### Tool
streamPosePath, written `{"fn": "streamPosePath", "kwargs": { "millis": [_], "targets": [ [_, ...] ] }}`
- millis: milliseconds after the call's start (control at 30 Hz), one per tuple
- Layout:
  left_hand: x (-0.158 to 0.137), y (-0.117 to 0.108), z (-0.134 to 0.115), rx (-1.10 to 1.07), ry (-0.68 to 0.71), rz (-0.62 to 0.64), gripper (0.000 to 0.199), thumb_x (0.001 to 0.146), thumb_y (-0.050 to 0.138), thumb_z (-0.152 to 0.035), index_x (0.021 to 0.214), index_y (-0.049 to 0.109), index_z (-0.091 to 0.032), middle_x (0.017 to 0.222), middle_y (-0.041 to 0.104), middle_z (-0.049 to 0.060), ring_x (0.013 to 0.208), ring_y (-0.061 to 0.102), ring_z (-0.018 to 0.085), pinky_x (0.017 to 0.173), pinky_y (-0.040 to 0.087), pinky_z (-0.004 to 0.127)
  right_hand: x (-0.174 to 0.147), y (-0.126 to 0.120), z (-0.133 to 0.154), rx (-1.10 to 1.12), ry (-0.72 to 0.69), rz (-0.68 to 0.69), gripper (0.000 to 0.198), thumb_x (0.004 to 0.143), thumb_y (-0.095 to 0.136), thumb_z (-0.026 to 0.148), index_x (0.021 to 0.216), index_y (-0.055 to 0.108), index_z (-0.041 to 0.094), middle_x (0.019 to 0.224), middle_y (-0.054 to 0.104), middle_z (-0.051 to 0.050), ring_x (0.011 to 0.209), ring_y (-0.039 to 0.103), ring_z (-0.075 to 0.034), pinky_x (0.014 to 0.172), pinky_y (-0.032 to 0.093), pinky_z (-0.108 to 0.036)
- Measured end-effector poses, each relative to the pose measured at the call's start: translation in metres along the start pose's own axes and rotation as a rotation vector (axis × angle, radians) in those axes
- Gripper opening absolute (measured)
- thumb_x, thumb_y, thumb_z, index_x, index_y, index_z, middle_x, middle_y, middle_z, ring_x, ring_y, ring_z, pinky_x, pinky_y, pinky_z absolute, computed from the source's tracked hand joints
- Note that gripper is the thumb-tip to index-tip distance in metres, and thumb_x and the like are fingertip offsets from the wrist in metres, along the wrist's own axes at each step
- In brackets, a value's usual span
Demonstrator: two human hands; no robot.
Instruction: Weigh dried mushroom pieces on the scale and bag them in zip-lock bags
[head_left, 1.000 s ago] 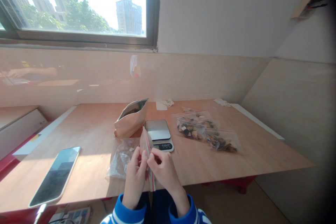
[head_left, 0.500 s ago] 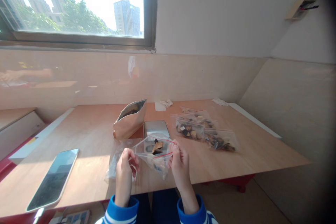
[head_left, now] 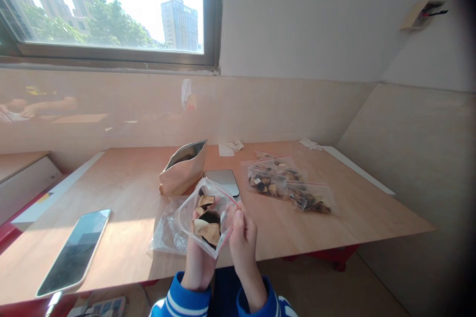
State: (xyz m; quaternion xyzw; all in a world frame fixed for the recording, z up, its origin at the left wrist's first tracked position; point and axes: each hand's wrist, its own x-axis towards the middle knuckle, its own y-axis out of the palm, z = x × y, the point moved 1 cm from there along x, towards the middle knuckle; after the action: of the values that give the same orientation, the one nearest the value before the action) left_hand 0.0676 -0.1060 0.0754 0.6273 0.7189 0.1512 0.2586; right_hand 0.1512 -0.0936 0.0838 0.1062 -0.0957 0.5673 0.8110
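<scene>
Here, both hands on one zip bag, just over the table edge

Right hand (head_left: 243, 233) pinches a clear plastic zip bag with a red seal line (head_left: 186, 210), thumb and fingers closed at its right edge. Left hand (head_left: 200, 260) lies under and behind the bag, fingers showing through the film; cannot tell how firmly they grip. Hands close together, bag between them and in front of the body. Its long axis seems to slant away from the body; creasing makes this uncertain. The red line runs along the right hand's side, so that hand is nearer the seal. Inside: tan-and-dark curled dried pieces (head_left: 210, 233).

Surface: a light-brown wooden table (head_left: 372, 213). Just beyond the bag, a silver-topped scale (head_left: 225, 178), partly hidden. Beyond and left of the hands, an upright brown paper pouch (head_left: 182, 178), mouth gaping. Beside the left hand, a crumpled clear plastic bag (head_left: 167, 233); farther left, a dark-screened phone (head_left: 74, 252). Right of the hands, filled zip bags (head_left: 310, 200) overlap.

Room: glossy beige wall tiles (head_left: 290, 109) behind, bright grey-framed window (head_left: 211, 20) above left.
</scene>
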Motion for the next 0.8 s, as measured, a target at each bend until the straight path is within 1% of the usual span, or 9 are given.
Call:
{"fn": "streamPosePath", "kwargs": {
  "millis": [100, 200, 300, 367, 433, 500, 567, 667, 800],
  "targets": [
    [0.006, -0.005, -0.005, -0.145, -0.066, 0.024, 0.055, 0.084, 0.046, -0.06, 0.125, 0.059, -0.026, 0.108, 0.07, 0.011, 0.098, 0.066, 0.028, 0.076, 0.057, 0.041, 0.007, -0.002, 0.004, -0.154, -0.071, 0.193, 0.033, 0.093, 0.034, 0.04, 0.068, 0.045, 0.022, 0.058, 0.049, 0.002, 0.054, 0.049, -0.014, 0.051, 0.038, -0.024],
    [0.013, -0.012, -0.01, -0.165, -0.058, 0.026, 0.055, 0.086, 0.046, -0.057, 0.13, 0.054, -0.025, 0.113, 0.068, 0.01, 0.1, 0.065, 0.027, 0.076, 0.057, 0.041, 0.016, -0.007, 0.007, -0.256, -0.108, 0.204, 0.029, 0.093, 0.038, 0.038, 0.071, 0.048, 0.022, 0.066, 0.054, 0.0, 0.062, 0.053, -0.015, 0.057, 0.041, -0.024],
    [0.017, -0.019, -0.015, -0.071, -0.009, -0.074, 0.051, 0.086, 0.05, -0.052, 0.124, 0.059, -0.021, 0.11, 0.07, 0.01, 0.102, 0.065, 0.026, 0.079, 0.056, 0.038, 0.022, -0.014, 0.01, -0.222, -0.176, 0.11, 0.017, 0.091, 0.047, 0.036, 0.092, 0.055, 0.02, 0.08, 0.06, -0.003, 0.071, 0.056, -0.016, 0.068, 0.047, -0.028],
    [0.019, -0.023, -0.018, -0.02, 0.02, -0.108, 0.047, 0.084, 0.054, -0.049, 0.117, 0.064, -0.017, 0.106, 0.071, 0.01, 0.102, 0.064, 0.025, 0.082, 0.055, 0.036, 0.024, -0.019, 0.015, -0.183, -0.225, 0.071, 0.02, 0.09, 0.049, 0.033, 0.103, 0.056, 0.02, 0.089, 0.062, -0.005, 0.079, 0.058, -0.018, 0.074, 0.049, -0.03],
    [0.02, -0.025, -0.02, 0.006, 0.028, -0.103, 0.047, 0.083, 0.056, -0.048, 0.114, 0.066, -0.014, 0.106, 0.071, 0.01, 0.104, 0.064, 0.026, 0.086, 0.053, 0.037, 0.025, -0.021, 0.02, -0.169, -0.271, 0.132, 0.018, 0.092, 0.046, 0.029, 0.101, 0.06, 0.021, 0.094, 0.063, -0.006, 0.087, 0.06, -0.019, 0.08, 0.049, -0.031],
    [0.022, -0.027, -0.02, 0.024, 0.038, -0.093, 0.047, 0.083, 0.057, -0.047, 0.114, 0.065, -0.013, 0.113, 0.069, 0.011, 0.11, 0.061, 0.026, 0.092, 0.05, 0.038, 0.023, -0.021, 0.024, -0.168, -0.296, 0.25, 0.022, 0.093, 0.043, 0.024, 0.099, 0.064, 0.022, 0.098, 0.063, -0.006, 0.095, 0.06, -0.019, 0.085, 0.048, -0.032],
    [0.024, -0.03, -0.018, 0.035, 0.077, -0.136, 0.043, 0.082, 0.06, -0.041, 0.115, 0.064, -0.015, 0.122, 0.065, 0.01, 0.118, 0.056, 0.024, 0.099, 0.046, 0.036, 0.021, -0.018, 0.026, -0.17, -0.286, 0.358, 0.025, 0.093, 0.042, 0.02, 0.103, 0.065, 0.023, 0.104, 0.063, -0.006, 0.101, 0.059, -0.019, 0.088, 0.048, -0.032],
    [0.025, -0.033, -0.015, 0.043, 0.093, -0.225, 0.04, 0.077, 0.066, -0.033, 0.114, 0.064, -0.018, 0.128, 0.061, 0.008, 0.123, 0.053, 0.022, 0.103, 0.043, 0.034, 0.018, -0.011, 0.023, -0.16, -0.226, 0.451, 0.027, 0.091, 0.045, 0.02, 0.112, 0.061, 0.024, 0.113, 0.061, -0.007, 0.104, 0.059, -0.019, 0.089, 0.05, -0.032],
    [0.024, -0.034, -0.015, 0.078, 0.09, -0.175, 0.038, 0.072, 0.069, -0.032, 0.108, 0.068, -0.018, 0.125, 0.064, 0.009, 0.122, 0.053, 0.024, 0.104, 0.042, 0.035, 0.017, -0.007, 0.016, -0.175, -0.146, 0.531, 0.031, 0.09, 0.048, 0.022, 0.12, 0.056, 0.024, 0.118, 0.059, -0.007, 0.111, 0.056, -0.021, 0.093, 0.049, -0.036]
  ]
}}
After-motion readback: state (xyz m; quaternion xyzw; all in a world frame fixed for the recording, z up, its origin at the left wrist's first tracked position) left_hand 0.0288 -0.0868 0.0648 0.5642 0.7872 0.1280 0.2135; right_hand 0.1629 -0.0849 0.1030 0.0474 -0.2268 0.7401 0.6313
